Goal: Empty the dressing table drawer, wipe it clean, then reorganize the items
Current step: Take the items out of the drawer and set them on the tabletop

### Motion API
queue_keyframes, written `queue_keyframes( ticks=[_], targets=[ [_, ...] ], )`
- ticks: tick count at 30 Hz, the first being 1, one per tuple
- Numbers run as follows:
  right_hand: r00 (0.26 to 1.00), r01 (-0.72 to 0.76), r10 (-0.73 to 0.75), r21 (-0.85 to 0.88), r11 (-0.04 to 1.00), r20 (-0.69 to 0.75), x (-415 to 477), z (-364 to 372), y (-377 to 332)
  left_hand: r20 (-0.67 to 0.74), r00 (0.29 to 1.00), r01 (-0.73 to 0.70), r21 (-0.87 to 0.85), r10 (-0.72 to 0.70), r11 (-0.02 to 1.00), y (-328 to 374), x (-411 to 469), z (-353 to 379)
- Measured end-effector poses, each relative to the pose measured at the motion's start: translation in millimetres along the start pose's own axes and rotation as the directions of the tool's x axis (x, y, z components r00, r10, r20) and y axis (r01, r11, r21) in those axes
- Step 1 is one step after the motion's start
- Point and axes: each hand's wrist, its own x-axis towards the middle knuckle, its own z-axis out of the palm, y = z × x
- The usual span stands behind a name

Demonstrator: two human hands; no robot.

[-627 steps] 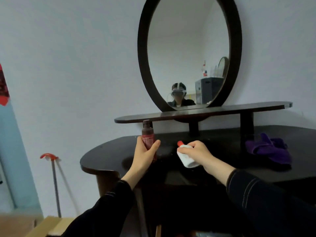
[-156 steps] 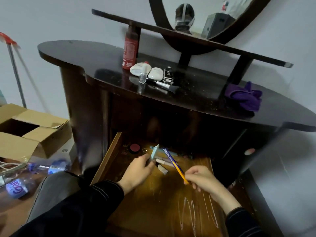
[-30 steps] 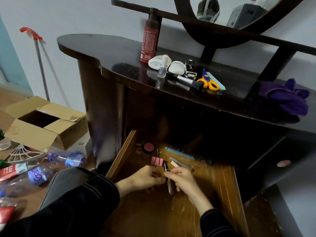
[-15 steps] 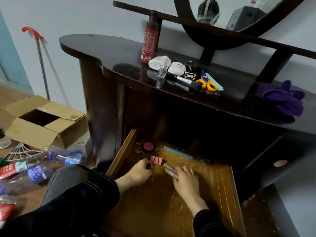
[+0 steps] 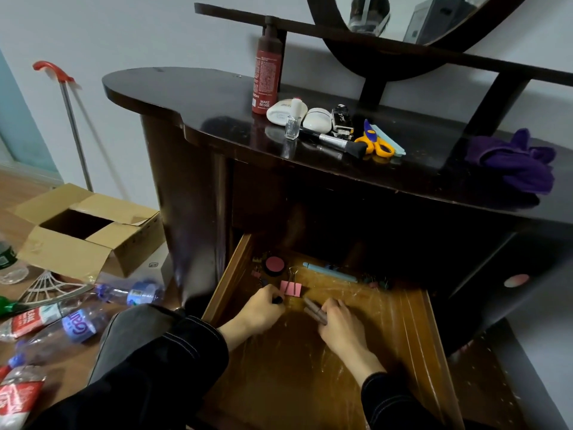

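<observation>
Cardboard box (image 5: 83, 234): sits open on the floor at far left beside the loose plastic bottles (image 5: 77, 324); neither seems to be part of this job.
Dressing table top (image 5: 192, 94): serves as the holding area for what has come out of the drawer.
Left hand (image 5: 260, 311): low in the drawer's left corner, fingers curled tight round a small dark item (image 5: 277, 300) with only its black tip showing, apparently lifting it out.
Red pump bottle (image 5: 266, 72): upright at the back of the top, where it cannot be knocked over.
Blush compact (image 5: 274, 264): lies deep in the drawer, not yet taken out.
Pink binder clip (image 5: 290, 288): lies flat just beyond the left hand's knuckles, apart from both hands.
Brown tubes (image 5: 313, 308): two side by side on the drawer floor, their ends poking out from under the right fingers.
Right hand (image 5: 341, 327): palm down, fingers pressed together and closing over the tubes, probably to gather both in one grab.
Blue pen (image 5: 328, 272): lies crosswise near the back, with small clips just beside it.
Yellow-handled scissors (image 5: 376, 144): laid on the top, at the right end of the row of cosmetics.
Drawer (image 5: 415, 336): pulled well out, its scratched wooden floor mostly bare; emptying looks nearly done.
Purple cloth (image 5: 521, 162): bunched at the top's right end, likely waiting for the wipe.
</observation>
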Motion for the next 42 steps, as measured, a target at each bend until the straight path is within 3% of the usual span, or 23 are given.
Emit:
queue_keyframes(
  ticks=[10,12,14,16,18,23,25,27,30,32,34,37,42],
  targets=[
    [0.999,0.037,-0.039,-0.064,0.997,-0.019,-0.6,0.7,-0.3,-0.003,1.000,-0.008,0.046,0.008,0.999,-1.6,3.4,-0.2],
    [1.000,0.000,0.000,0.017,1.000,-0.007,0.7,-4.1,1.7,-0.004,1.000,-0.013,0.047,0.013,0.999,-2.1,3.6,-0.5],
    [0.998,-0.064,0.061,0.208,0.976,0.020,1.2,-11.8,5.9,-0.008,1.000,-0.011,0.038,0.011,0.999,-4.3,3.8,-0.9],
    [0.991,-0.136,0.107,0.509,0.850,0.085,0.9,-21.5,10.8,-0.010,1.000,-0.014,0.033,0.014,0.999,-6.2,5.1,-1.5],
    [0.976,-0.211,0.099,0.744,0.635,0.192,-3.7,-33.5,14.5,-0.009,1.000,-0.016,0.022,0.016,1.000,-5.7,6.1,-2.1],
    [0.945,-0.326,0.062,0.910,0.258,0.321,-26.8,-55.9,11.5,0.020,0.999,-0.044,-0.008,0.044,0.999,-3.2,1.6,-1.1],
    [0.942,-0.331,0.016,0.924,0.193,0.334,-42.0,-70.3,5.8,0.037,0.997,-0.064,0.000,0.064,0.998,-2.5,-2.1,0.3],
    [0.950,-0.287,-0.044,0.921,0.264,0.308,-60.2,-92.9,-2.6,0.039,0.992,-0.122,0.028,0.121,0.992,1.3,-8.7,0.7],
    [0.974,-0.105,-0.119,0.851,0.515,0.192,-87.9,-140.9,-22.5,0.078,0.960,-0.270,-0.015,0.271,0.963,13.8,-28.7,-3.8],
    [0.983,0.024,-0.160,0.795,0.606,0.092,-103.0,-178.6,-37.3,0.086,0.924,-0.368,-0.064,0.372,0.928,29.8,-47.0,-10.7],
    [0.980,0.136,-0.200,0.770,0.624,-0.011,-113.9,-217.8,-53.0,0.029,0.878,-0.473,-0.094,0.477,0.876,54.1,-64.9,-24.3],
    [0.959,0.271,-0.226,0.791,0.548,-0.172,-116.9,-267.6,-72.4,-0.094,0.779,-0.627,-0.101,0.620,0.772,100.7,-89.6,-55.9],
    [0.922,0.367,-0.093,0.773,0.517,-0.375,-86.0,-318.4,-77.5,-0.255,0.605,-0.781,-0.004,0.755,0.624,189.8,-101.2,-110.8]
  ],
)
